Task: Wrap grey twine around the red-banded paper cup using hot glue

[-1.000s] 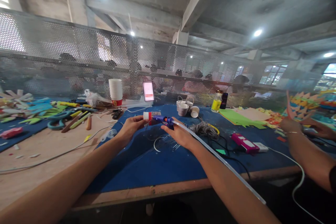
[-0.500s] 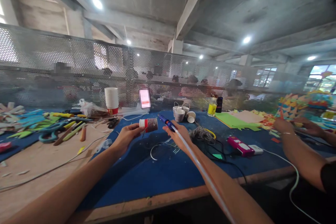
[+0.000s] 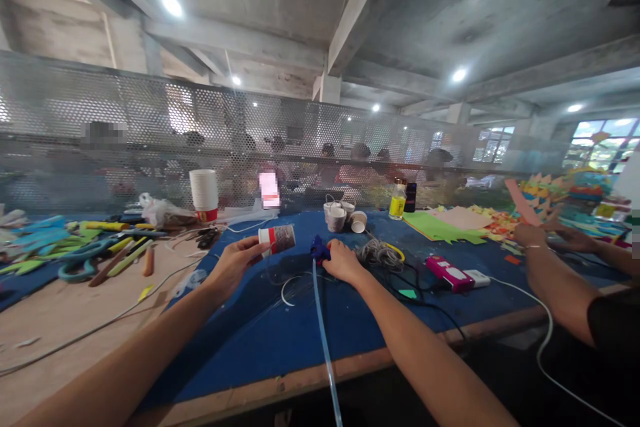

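Tipped on its side, a small paper cup [image 3: 283, 240] is pinched by the rim end in my left hand [image 3: 234, 263]. Its surface is white and red near my fingers and grey, apparently cord-wrapped, beyond. My right hand [image 3: 343, 261] is closed around a blue glue gun [image 3: 319, 250], just right of the cup and apart from it. A long translucent glue stick [image 3: 324, 333] runs from the gun's back toward me. A white cord loop [image 3: 285, 293] lies on the blue mat below. Several small grey-wrapped cups [image 3: 337, 219] stand behind, one lying on its side.
A grey cord bundle [image 3: 381, 255] and a magenta box [image 3: 449, 273] lie to the right. At left are scissors [image 3: 75, 270], tools and a paper cup stack [image 3: 204, 192]. A phone [image 3: 269, 189] stands at the back. Another person's hand [image 3: 533, 237] works at far right.
The glue gun has turned, so its stick now trails straight toward me instead of along my right forearm. The cup in my left hand stays nearly in place. The view has shifted slightly.
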Tool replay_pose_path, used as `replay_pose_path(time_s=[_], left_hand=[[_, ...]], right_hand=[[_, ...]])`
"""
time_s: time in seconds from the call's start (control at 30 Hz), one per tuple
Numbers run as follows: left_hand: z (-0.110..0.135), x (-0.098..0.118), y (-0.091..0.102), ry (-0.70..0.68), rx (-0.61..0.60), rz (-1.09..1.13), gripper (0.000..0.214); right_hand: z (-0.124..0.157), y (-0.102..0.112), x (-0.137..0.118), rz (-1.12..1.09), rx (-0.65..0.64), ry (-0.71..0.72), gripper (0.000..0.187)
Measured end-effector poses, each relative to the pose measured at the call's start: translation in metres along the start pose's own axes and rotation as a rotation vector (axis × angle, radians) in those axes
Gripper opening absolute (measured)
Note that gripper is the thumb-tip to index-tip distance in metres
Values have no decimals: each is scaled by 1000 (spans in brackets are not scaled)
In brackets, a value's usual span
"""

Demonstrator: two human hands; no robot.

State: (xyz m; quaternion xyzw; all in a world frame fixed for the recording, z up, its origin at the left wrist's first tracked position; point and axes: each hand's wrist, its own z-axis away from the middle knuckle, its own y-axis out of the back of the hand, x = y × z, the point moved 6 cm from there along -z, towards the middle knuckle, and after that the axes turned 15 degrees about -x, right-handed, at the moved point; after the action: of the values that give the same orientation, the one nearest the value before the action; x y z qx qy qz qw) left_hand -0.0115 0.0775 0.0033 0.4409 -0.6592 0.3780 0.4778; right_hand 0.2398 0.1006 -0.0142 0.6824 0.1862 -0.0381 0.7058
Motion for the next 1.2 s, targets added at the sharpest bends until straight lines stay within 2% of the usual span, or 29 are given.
replay_pose_path(time_s=[0.2,0.27,0.33,0.4,0.47,0.53,0.63,0.77,0.87,0.93,1.0,1.2], left_hand=[[2,6,-10,-32,-50,-68,34],[3,7,-13,-33,-62,-77,35],[5,10,-17,-34,-62,-103,39],[8,14,-21,-40,-56,-140,42],[10,19,-24,-75,-43,-178,43],[12,24,-26,-119,-20,-207,42],[13,27,-27,-157,2,-227,39],[13,25,-26,-142,1,-234,38],[12,23,-25,-126,0,-242,38],[12,23,-25,-124,-9,-248,36],[12,24,-25,-126,-19,-254,34],[12,22,-28,-91,-57,-247,35]], right_hand=[[6,0,-4,-1,-35,2,43],[11,5,-9,12,8,12,44],[17,14,-20,-2,127,81,41],[22,19,-35,-138,186,248,33],[22,14,-49,-384,61,399,24],[21,-1,-62,-659,-191,465,21],[30,-14,-78,-1028,-448,535,31],[48,-18,-97,-1188,-701,681,45],[55,-18,-102,-1189,-795,716,50],[55,-18,-102,-1163,-788,705,49],[51,-17,-98,-1121,-716,672,45],[34,1,-80,-978,-313,619,30]])
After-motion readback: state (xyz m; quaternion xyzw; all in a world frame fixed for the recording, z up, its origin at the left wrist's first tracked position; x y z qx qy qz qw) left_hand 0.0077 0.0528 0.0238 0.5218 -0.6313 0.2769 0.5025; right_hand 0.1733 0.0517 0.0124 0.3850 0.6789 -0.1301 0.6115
